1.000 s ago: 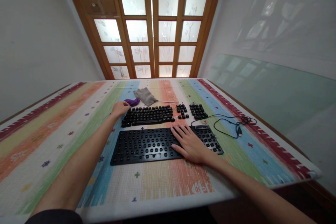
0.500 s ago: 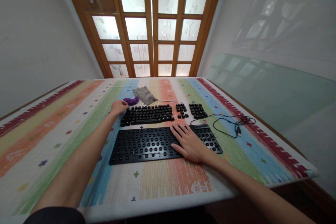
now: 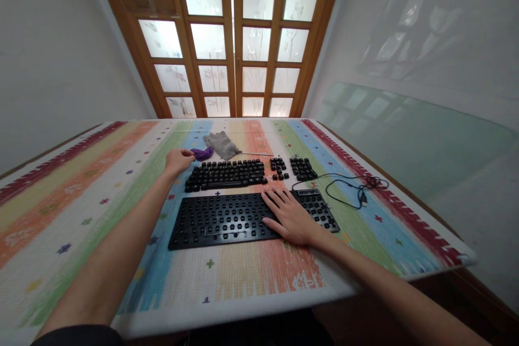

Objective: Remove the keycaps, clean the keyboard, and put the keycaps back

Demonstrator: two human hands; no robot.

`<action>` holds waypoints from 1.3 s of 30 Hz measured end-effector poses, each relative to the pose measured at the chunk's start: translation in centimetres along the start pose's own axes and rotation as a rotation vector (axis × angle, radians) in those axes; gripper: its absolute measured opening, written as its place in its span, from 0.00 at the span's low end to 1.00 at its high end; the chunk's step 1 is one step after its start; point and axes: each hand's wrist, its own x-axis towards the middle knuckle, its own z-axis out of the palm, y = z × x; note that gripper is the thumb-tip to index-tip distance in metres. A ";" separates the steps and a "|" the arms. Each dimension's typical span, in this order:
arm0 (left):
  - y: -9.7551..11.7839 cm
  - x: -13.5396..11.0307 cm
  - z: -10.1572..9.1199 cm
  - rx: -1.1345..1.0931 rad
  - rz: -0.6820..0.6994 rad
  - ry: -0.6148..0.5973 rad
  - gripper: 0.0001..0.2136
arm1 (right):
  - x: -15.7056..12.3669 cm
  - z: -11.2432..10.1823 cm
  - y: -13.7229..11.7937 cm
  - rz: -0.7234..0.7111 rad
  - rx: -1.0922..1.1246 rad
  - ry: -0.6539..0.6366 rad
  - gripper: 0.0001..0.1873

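Note:
A black keyboard (image 3: 231, 221) without its keycaps lies on the table, bare switch posts showing. My right hand (image 3: 290, 216) rests flat on its right half, fingers spread. Behind it, loose black keycaps (image 3: 227, 174) are laid out in keyboard order, with smaller groups of keycaps (image 3: 303, 168) to the right. My left hand (image 3: 179, 161) is closed in a pinch at the back left corner of the keycaps, its fingertips by the left end of a bunched purple cloth (image 3: 203, 154). What the pinch holds, if anything, is too small to make out.
A grey cloth (image 3: 221, 145) lies behind the keycaps, a thin rod (image 3: 256, 153) extending right from it. The keyboard's cable (image 3: 344, 186) coils on the right, near its USB plug (image 3: 364, 200). A striped tablecloth (image 3: 81, 221) covers the table; walls flank both sides.
The view has shifted slightly. My left hand has drawn back a little to the left at the purple cloth, still pinched. My right hand stays flat on the keyboard.

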 end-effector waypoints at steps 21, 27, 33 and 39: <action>-5.3 -11.7 -4.0 -0.622 0.040 -0.311 0.21 | 2.1 -1.0 0.2 -0.055 0.307 0.082 0.22; -6.2 -11.8 -3.9 -0.621 0.046 -0.313 0.19 | 6.2 -2.5 -3.9 -0.151 0.515 0.121 0.12; -6.8 -11.6 -3.6 -0.480 0.147 -0.286 0.14 | 11.6 -1.6 -7.0 -0.233 0.640 0.138 0.10; -7.1 -11.5 -3.1 -0.456 0.215 -0.286 0.15 | 16.1 0.8 -8.9 -0.237 0.679 0.114 0.11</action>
